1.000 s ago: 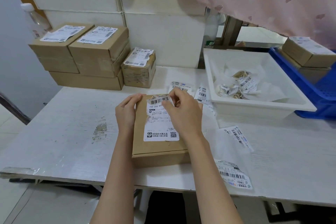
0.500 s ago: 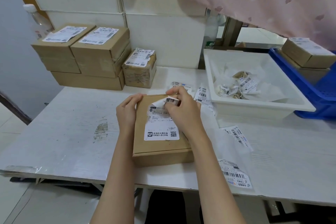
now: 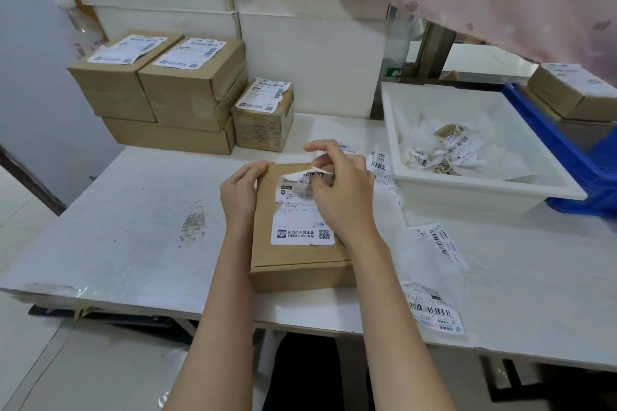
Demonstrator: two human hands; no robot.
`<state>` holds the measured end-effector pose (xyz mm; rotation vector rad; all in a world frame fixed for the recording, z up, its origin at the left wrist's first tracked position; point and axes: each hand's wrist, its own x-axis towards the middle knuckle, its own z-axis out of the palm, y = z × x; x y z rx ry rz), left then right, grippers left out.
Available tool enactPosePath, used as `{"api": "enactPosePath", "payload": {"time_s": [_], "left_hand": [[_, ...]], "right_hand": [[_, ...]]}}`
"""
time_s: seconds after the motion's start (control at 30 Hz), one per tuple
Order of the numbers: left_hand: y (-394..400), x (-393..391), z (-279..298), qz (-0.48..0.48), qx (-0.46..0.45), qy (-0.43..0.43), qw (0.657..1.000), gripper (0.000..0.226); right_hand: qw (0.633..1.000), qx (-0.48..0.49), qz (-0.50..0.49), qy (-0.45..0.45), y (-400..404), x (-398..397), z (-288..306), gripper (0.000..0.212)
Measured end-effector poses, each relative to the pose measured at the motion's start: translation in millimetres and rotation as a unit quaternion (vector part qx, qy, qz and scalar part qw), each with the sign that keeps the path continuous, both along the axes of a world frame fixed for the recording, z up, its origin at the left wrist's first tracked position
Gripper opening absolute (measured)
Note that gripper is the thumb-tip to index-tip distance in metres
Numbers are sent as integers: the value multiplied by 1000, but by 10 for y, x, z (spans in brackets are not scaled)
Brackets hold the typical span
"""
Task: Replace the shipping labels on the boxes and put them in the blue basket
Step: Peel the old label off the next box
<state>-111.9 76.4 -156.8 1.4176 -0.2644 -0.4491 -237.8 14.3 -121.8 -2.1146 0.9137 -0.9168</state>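
A flat cardboard box lies on the white table in front of me. Its white shipping label is torn and partly peeled at the top. My left hand presses on the box's top left corner. My right hand pinches the lifted strip of the label at the box's top edge. The blue basket stands at the far right with a labelled box in it.
Labelled boxes are stacked at the back left, a smaller one beside them. A white tray holds crumpled old labels. Fresh labels lie on the table to the right. A plastic bottle stands behind the stack.
My right hand has pulled the top strip of the label up and back from the box, so more bare cardboard shows. My left hand has stayed on the box's corner.
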Motion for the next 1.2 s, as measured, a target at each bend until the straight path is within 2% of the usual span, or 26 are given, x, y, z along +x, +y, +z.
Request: {"api": "enactPosePath", "payload": {"time_s": [0.07, 0.17, 0.3, 0.4, 0.57, 0.7, 0.77, 0.87, 1.0, 1.2], "left_hand": [[-3, 2, 3, -2, -4, 3, 1000, 18], [-3, 9, 1, 0, -2, -2, 1000, 19], [-7, 13, -8, -3, 2, -7, 1000, 19], [-8, 21, -16, -5, 4, 3, 1000, 17], [-14, 33, -18, -5, 3, 13, 1000, 15], [-14, 6, 6, -1, 0, 2, 1000, 17], [-13, 0, 14, 1, 1, 0, 1000, 16], [-9, 14, 9, 1, -3, 11, 1000, 15], [-11, 11, 8, -2, -3, 8, 1000, 16], [-3, 9, 9, -6, -2, 12, 1000, 15]], "right_hand": [[999, -29, 16, 32, 5, -5, 13, 59], [994, -57, 12, 95, -3, -3, 12, 54], [994, -71, 9, 80, 11, 15, -6, 29], [996, -57, -7, 70, 0, 19, -34, 22], [997, -40, -2, 66, 1, 10, -17, 23], [1000, 4, -19, 22, 57, -43, 95, 29], [999, -4, -13, 41, 72, -47, 107, 35], [997, -40, -3, 67, 46, -21, 57, 26], [998, 18, 9, 51, 22, -6, 5, 10], [997, 74, 10, 30, 31, -6, 14, 11]]}}
